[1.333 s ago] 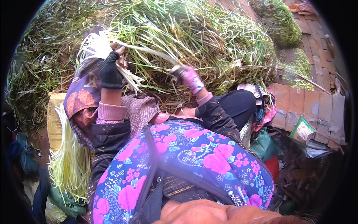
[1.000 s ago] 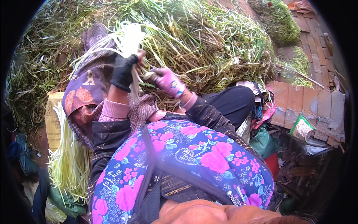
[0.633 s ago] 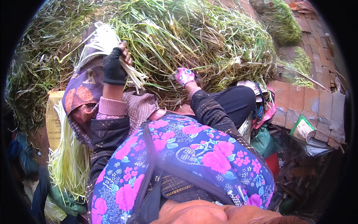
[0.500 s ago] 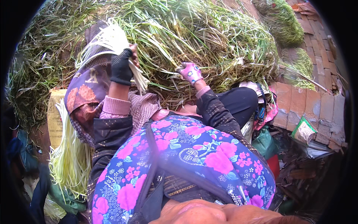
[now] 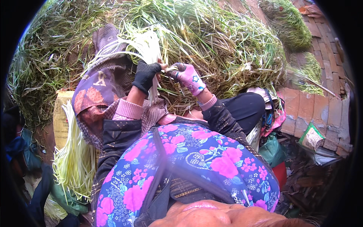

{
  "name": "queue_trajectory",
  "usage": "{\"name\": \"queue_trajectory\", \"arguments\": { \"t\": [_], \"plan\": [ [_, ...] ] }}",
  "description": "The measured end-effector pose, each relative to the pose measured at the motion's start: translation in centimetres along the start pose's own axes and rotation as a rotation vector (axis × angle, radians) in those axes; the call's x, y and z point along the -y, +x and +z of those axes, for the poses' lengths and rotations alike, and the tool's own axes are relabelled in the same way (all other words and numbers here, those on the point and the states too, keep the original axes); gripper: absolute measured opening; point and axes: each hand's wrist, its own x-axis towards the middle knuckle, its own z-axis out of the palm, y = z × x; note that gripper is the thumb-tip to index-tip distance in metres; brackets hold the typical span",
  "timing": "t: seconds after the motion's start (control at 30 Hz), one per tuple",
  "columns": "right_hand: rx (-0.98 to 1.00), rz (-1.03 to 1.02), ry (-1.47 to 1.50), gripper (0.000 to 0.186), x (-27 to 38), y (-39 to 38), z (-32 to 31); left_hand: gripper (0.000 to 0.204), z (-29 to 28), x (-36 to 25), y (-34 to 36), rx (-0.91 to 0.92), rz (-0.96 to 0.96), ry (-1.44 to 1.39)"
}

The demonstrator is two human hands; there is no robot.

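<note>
My left hand (image 5: 148,75), in a black fingerless glove, is closed round a bunch of pale, chive-like stalks (image 5: 147,43). Their upper lengths fan out beyond the fist, and the short ends hang below it. Against its fingertips sits my right hand (image 5: 188,77), in a pink flowered glove with dark fingers. Its fingers pinch pale stalk ends (image 5: 172,69), though just how many is hidden. Beyond both hands spreads a big heap of green and straw-coloured stalks (image 5: 227,49). A patterned cloth (image 5: 100,90) covers my left knee, under the bunch.
At my left, a bundle of long pale stalks (image 5: 73,159) lies over a yellow sack (image 5: 62,121). Green heaps (image 5: 287,24) stand at the far right, beside a brick floor (image 5: 325,45). Flattened cardboard (image 5: 306,109) and a green bag (image 5: 273,150) lie to my right.
My left hand has moved right with the bunch, away from the cloth. My right hand has drawn back from the heap toward the left, and the two hands now meet.
</note>
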Motion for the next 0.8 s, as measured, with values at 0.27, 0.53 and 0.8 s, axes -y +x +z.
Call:
{"name": "queue_trajectory", "arguments": {
  "t": [0.27,0.53,0.8],
  "plan": [
    [-0.068,-0.018,0.475,0.016,-1.9,0.2,-0.2,0.020,0.1,-1.4,-0.2,0.041,0.060,-0.133],
    [-0.017,-0.019,0.417,0.016,-2.5,0.1,0.2,0.023,0.4,-1.8,-0.5,0.064,-0.022,-0.025],
    [-0.174,0.026,0.494,0.019,-2.6,0.0,0.6,0.023,0.6,-1.3,-0.5,-0.056,0.089,-0.014]
  ]
}}
